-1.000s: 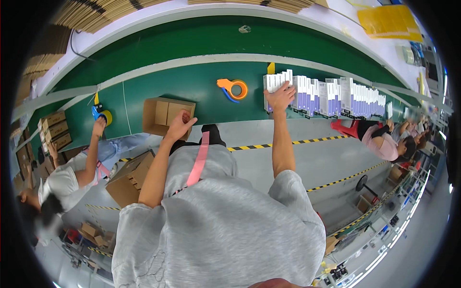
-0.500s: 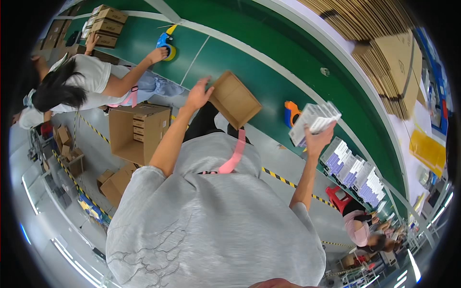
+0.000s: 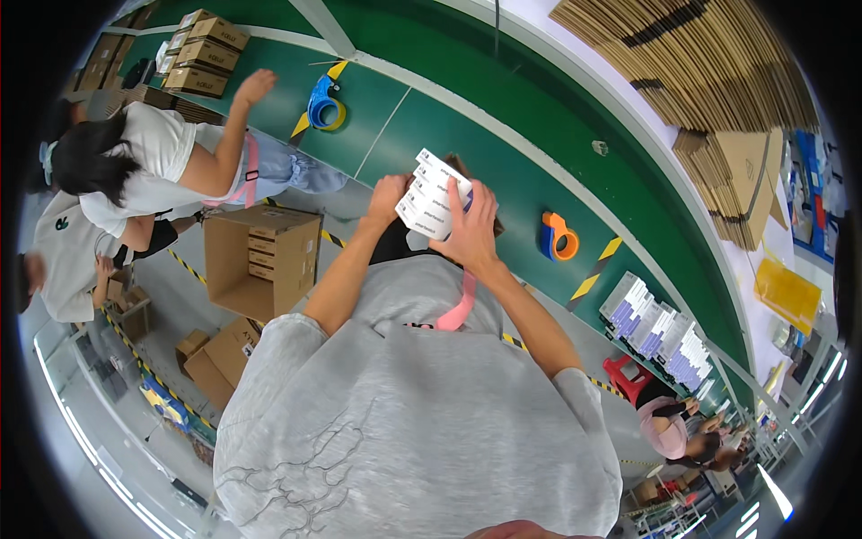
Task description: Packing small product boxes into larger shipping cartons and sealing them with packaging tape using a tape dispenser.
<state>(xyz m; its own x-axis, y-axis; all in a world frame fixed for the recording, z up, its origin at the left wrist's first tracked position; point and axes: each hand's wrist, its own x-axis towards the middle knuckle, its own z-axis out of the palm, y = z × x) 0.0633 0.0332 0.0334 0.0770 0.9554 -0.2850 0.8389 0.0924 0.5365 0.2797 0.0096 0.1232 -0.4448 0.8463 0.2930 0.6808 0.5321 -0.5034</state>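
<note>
In front of my body, my right hand (image 3: 471,225) is closed on a stack of small white boxes (image 3: 433,196), fingers spread over its right side. The stack is over an open brown cardboard box (image 3: 459,165), which it mostly covers; only the box's far and right parts show. My left hand (image 3: 389,199) is closed at the left edge of the cardboard box, against the white stack; its fingertips are partly hidden. An orange and blue tape dispenser (image 3: 558,238) rests on the green table (image 3: 530,171) to the right of my right hand.
Rows of white and purple boxes (image 3: 654,325) stand at the right. A blue tape dispenser (image 3: 325,110) lies at the left, near a co-worker's raised hand (image 3: 258,86). Flat cardboard (image 3: 682,63) is stacked at far right. A large open carton (image 3: 262,256) stands left of me.
My right hand has carried the white boxes from the right over to the cardboard box. My left hand has closed at its edge. The co-worker has let go of the blue tape dispenser.
</note>
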